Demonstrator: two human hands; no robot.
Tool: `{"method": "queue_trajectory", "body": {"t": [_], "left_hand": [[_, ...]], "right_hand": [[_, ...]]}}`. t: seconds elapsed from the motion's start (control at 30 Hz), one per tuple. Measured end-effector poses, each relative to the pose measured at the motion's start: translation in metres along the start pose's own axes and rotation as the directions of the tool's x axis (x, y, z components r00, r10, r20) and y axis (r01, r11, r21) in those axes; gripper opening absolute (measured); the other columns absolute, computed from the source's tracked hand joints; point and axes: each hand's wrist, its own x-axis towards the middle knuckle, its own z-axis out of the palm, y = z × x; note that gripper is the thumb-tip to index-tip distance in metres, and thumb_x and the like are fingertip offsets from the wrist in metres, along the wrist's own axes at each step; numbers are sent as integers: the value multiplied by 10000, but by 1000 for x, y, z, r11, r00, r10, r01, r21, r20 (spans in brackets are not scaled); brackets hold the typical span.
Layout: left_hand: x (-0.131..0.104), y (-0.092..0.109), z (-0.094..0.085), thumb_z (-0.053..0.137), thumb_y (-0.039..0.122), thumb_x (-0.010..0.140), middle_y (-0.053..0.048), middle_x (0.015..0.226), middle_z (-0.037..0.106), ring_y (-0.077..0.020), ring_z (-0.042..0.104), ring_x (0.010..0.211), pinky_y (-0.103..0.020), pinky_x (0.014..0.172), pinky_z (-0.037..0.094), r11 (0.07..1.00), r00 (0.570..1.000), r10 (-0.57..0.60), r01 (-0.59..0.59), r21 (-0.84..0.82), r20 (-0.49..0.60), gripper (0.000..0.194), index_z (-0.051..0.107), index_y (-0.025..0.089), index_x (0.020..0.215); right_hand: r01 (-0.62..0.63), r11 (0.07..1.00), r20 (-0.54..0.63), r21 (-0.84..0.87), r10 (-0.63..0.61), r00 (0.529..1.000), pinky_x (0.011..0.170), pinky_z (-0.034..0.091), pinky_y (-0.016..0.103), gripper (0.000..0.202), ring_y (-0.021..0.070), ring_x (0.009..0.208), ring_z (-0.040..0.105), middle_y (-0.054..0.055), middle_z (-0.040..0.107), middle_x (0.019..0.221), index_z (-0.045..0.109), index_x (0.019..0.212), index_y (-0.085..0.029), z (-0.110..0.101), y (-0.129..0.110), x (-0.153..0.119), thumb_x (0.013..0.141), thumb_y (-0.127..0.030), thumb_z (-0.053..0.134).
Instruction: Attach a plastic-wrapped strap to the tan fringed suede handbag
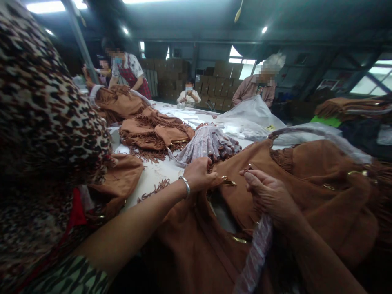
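The left hand (199, 175), a silver bangle (185, 185) at its wrist, was closed on the edge of a brown suede bag (306, 183) lying on the white bench (159, 171). The right hand (271, 196) pinched the bag's plastic-wrapped strap (255, 253). Just beyond lay a bundle of wrapped straps (208, 143) and more fringed bags (153, 132).

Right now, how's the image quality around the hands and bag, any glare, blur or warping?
Head view: ceiling lights flare white at top; wide-angle warping bends the edges; the leopard-print sleeve looms soft and close; left hand and right hand on the brown fringed bag are dim but readable.
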Motion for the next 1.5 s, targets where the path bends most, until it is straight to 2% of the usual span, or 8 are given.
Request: {"method": "queue_trajectory", "body": {"t": [0.07, 0.17, 0.53, 0.6, 0.7, 0.77, 1.1, 1.5], "left_hand": [[17, -1, 8, 572, 405, 751, -79, 879, 638, -209, 582, 813, -288, 711, 436, 996, 989, 20, -33, 83, 147, 300, 612, 158, 915], [39, -5, 21, 524, 428, 798, -46, 671, 616, -172, 574, 652, -248, 628, 419, 998, 935, 14, -33, 47, 354, 315, 639, 152, 699], [43, -32, 37, 501, 546, 795, 26, 468, 383, -94, 333, 445, -234, 444, 248, 945, 680, 253, -22, -326, 688, 509, 456, 164, 462], [35, -27, 35, 536, 464, 791, 44, 496, 357, -89, 323, 464, -227, 457, 235, 955, 723, 246, -68, -287, 646, 402, 450, 167, 533], [17, -18, 28, 642, 347, 713, 39, 660, 477, -122, 451, 609, -221, 531, 311, 985, 905, 123, -62, -158, 407, 244, 508, 169, 811], [4, -14, 26, 670, 312, 696, 22, 786, 531, -145, 500, 709, -237, 600, 363, 991, 962, 88, -58, -121, 260, 330, 493, 184, 943], [-18, -20, 45, 742, 334, 694, -6, 846, 517, -153, 513, 781, -271, 705, 441, 962, 977, 208, -214, -167, -53, 315, 553, 173, 888], [-20, -26, 41, 619, 451, 802, -29, 816, 537, -136, 521, 727, -246, 656, 458, 934, 945, 326, -328, -144, -41, 321, 594, 146, 900]], "right_hand": [[192, 948, -47, -254, -211, 976, 609, 506, 296, 397, 177, 694, 629, 73, 697, 873, 672, 942, -162, -5, 8, 11, 729, -496, 636], [344, 814, 74, -468, -352, 933, 867, 470, 377, 324, 253, 989, 621, 114, 689, 1055, 680, 982, -157, -7, 18, 27, 797, -389, 551], [327, 650, 229, -686, -234, 945, 681, 443, 292, 238, 212, 806, 654, 69, 713, 873, 663, 889, -222, 9, 62, 52, 860, -305, 442], [317, 645, 244, -696, -202, 948, 624, 417, 278, 233, 202, 732, 644, 57, 701, 785, 651, 817, -224, 8, 62, 52, 861, -313, 441], [316, 682, 257, -660, -191, 947, 594, 398, 272, 254, 193, 677, 620, 47, 673, 719, 626, 774, -218, 7, 62, 49, 869, -343, 427], [327, 725, 268, -606, -201, 942, 600, 404, 272, 273, 190, 676, 609, 45, 659, 717, 610, 787, -214, 7, 62, 47, 883, -365, 404], [479, 713, 402, -513, -293, 867, 684, 439, 251, 199, 167, 756, 621, 47, 660, 816, 585, 827, -197, 11, 63, 44, 880, -261, 404], [406, 804, 333, -435, -276, 902, 663, 457, 225, 190, 154, 743, 625, 25, 667, 814, 634, 903, -189, 11, 67, 47, 875, -277, 467]]}}
